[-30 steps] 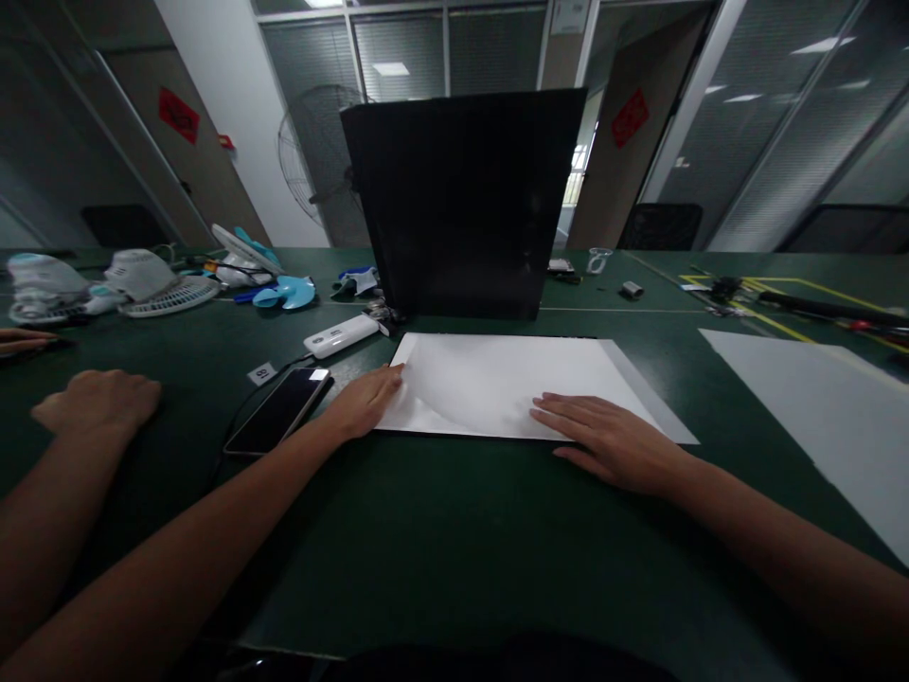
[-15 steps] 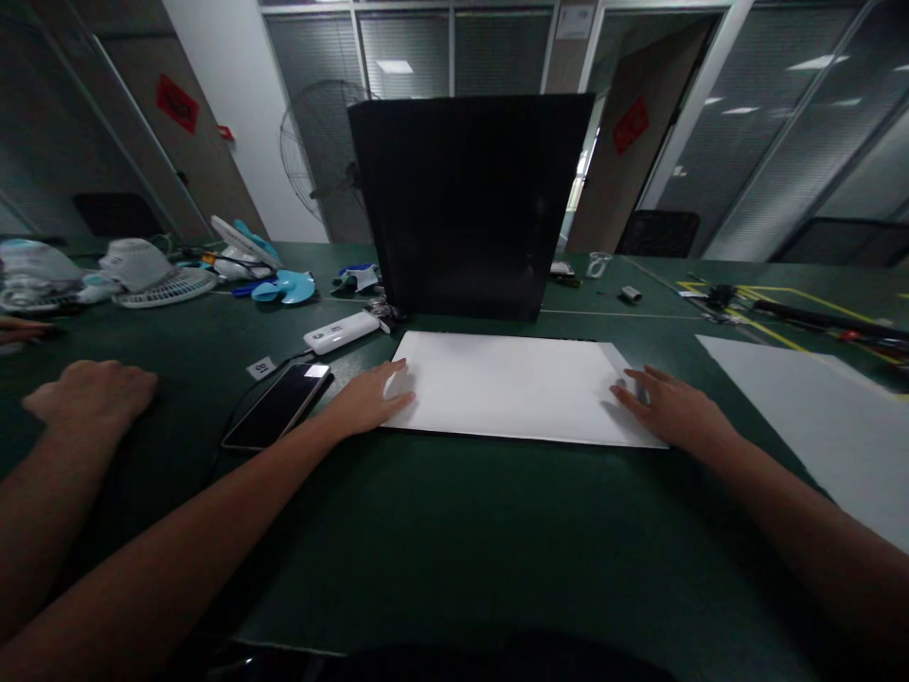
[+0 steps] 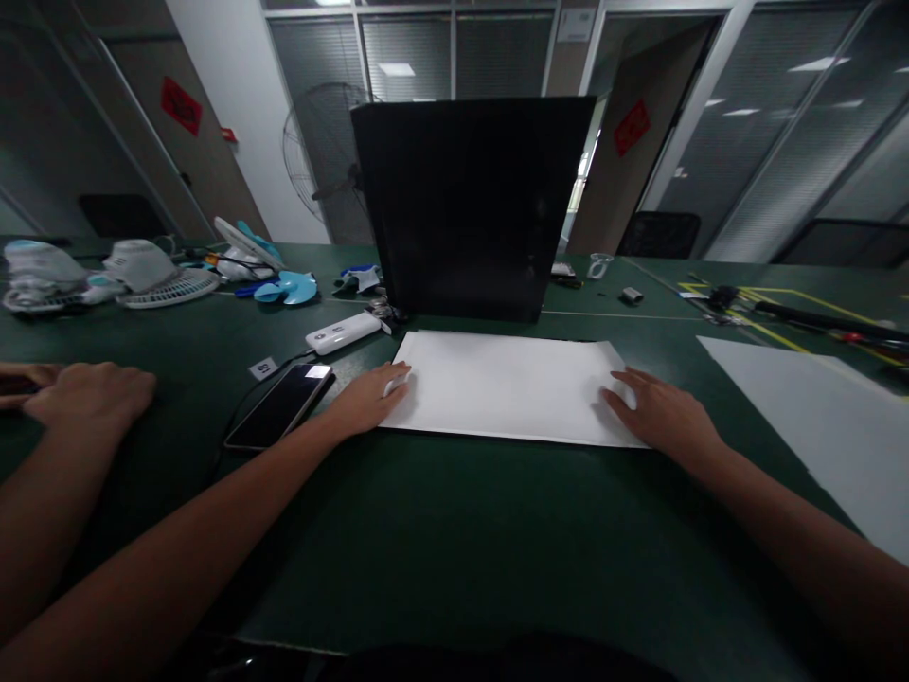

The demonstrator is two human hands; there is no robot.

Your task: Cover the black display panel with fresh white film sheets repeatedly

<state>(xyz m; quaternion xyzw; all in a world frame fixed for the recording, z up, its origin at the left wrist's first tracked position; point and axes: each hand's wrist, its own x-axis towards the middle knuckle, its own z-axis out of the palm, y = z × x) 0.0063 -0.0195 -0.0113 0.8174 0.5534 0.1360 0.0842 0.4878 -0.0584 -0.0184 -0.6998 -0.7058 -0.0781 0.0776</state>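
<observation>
A white sheet of paper (image 3: pixel 504 388) lies flat in front of a black upright panel (image 3: pixel 472 208). At its left edge rests my left hand (image 3: pixel 365 398), thumb and index finger apart, fingertips touching or just over the paper. My right hand (image 3: pixel 664 412) is at the opposite edge, fingers stretched over the paper with the thumb apart. Dark edging shows along the sheet's front and back; what lies beneath it is hidden. Beside my left forearm are a phone (image 3: pixel 280 407) and a white stick-shaped device (image 3: pixel 345 333).
Another person's hand (image 3: pixel 92 393) rests on the green table (image 3: pixel 497 540) at left. White fan parts (image 3: pixel 167 289) and blue fan blades (image 3: pixel 288 287) lie behind. A second white sheet (image 3: pixel 816 426) lies at right, near a black rod (image 3: pixel 824 317).
My right hand has shifted slightly left, further over the paper's right edge. My left hand is nearly still. At far left, another hand has come closer to the co-worker's resting hand.
</observation>
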